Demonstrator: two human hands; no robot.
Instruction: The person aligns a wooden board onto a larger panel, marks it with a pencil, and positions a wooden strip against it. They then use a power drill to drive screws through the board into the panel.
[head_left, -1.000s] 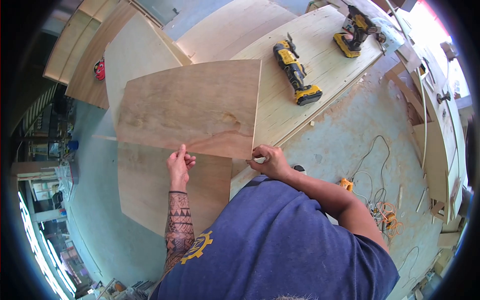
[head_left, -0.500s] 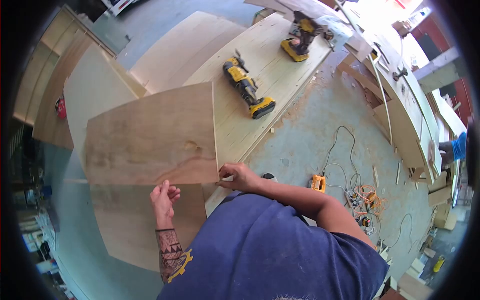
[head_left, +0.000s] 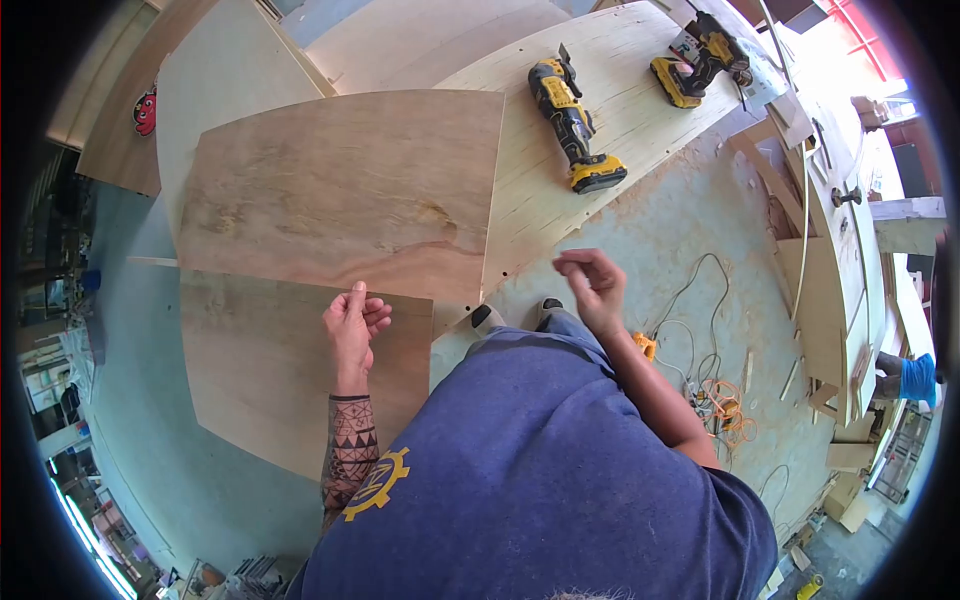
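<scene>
A brown plywood panel [head_left: 340,190] lies across the middle, with a second panel [head_left: 270,350] lower down beyond its near edge. My left hand [head_left: 352,332] is at that near edge, thumb tip against it and fingers curled in; what they pinch, if anything, is hidden. Off the panel's right corner, my right hand [head_left: 597,290] hangs in the air over the floor. Its fingers are bent together and slightly blurred, and I cannot make out anything in them. A yellow and black oscillating multi-tool [head_left: 572,125] rests on the pale plywood sheet [head_left: 520,215] to the right.
A cordless drill [head_left: 705,60] stands at the sheet's far end. On the dusty floor are cords [head_left: 725,405] and a yellow tool [head_left: 644,347]. Wood offcuts [head_left: 775,175] lean by a long bench [head_left: 840,250] at right. A blue-covered limb of a person [head_left: 916,380] shows at far right.
My right hand has lifted off the panel's corner and moved right, into the air. My left hand stays by the near edge. The camera view has shifted.
</scene>
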